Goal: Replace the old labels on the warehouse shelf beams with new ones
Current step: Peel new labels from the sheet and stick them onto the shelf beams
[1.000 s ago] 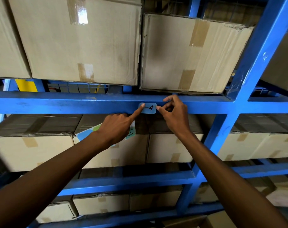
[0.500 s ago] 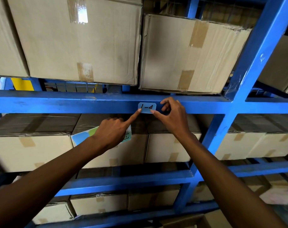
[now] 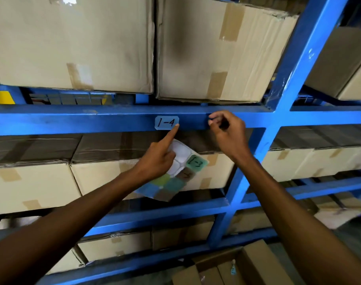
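Observation:
A light blue label [image 3: 166, 122] marked "1-4" is stuck on the front of the blue shelf beam [image 3: 72, 119]. My left hand [image 3: 159, 156] presses its index fingertip on the label's lower right corner, while its other fingers hold a sticker sheet [image 3: 175, 173] of coloured labels, one reading "1-3". My right hand [image 3: 227, 132] hovers to the right of the label against the beam, fingers loosely curled, with nothing visibly held.
Large taped cardboard boxes [image 3: 76, 42] sit on the shelf above and more boxes [image 3: 31, 182] fill the levels below. A blue upright post [image 3: 295, 75] rises on the right. An open cardboard box [image 3: 237, 268] lies at the bottom near my arms.
My right hand has let go of the label and moved right along the beam. My left index finger slid from the label's left edge to its lower right corner; the sticker sheet shows more.

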A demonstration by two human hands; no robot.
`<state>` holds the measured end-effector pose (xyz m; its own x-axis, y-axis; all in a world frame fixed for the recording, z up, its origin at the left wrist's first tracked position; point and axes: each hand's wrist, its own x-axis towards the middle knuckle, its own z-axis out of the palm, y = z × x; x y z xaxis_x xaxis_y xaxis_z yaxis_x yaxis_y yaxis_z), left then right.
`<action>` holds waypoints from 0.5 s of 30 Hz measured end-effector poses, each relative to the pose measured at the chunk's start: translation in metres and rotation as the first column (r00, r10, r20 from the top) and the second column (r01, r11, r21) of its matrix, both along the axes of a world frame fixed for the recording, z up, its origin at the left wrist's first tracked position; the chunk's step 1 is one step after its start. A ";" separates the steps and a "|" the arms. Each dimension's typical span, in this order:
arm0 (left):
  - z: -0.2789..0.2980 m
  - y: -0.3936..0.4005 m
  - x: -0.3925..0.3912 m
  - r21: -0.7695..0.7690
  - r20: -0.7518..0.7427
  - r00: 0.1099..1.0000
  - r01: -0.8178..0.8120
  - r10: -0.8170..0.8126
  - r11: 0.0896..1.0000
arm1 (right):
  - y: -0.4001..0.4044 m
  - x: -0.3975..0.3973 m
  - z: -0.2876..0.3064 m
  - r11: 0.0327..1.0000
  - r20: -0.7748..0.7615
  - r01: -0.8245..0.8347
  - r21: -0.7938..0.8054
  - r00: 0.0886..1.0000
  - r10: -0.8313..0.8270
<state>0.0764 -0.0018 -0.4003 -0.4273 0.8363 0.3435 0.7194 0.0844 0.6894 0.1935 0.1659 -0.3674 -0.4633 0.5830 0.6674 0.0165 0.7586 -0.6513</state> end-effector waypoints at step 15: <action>0.061 0.191 0.164 0.283 0.578 0.795 0.013 -0.181 0.959 | 0.146 0.201 0.014 0.969 -0.094 0.209 0.134 0.976 -0.198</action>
<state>0.2403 0.1887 -0.3395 -0.5373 0.8047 0.2525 0.1557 -0.1996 0.9674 0.3947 0.3115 -0.3533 -0.2873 0.5558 0.7801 0.1328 0.8297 -0.5422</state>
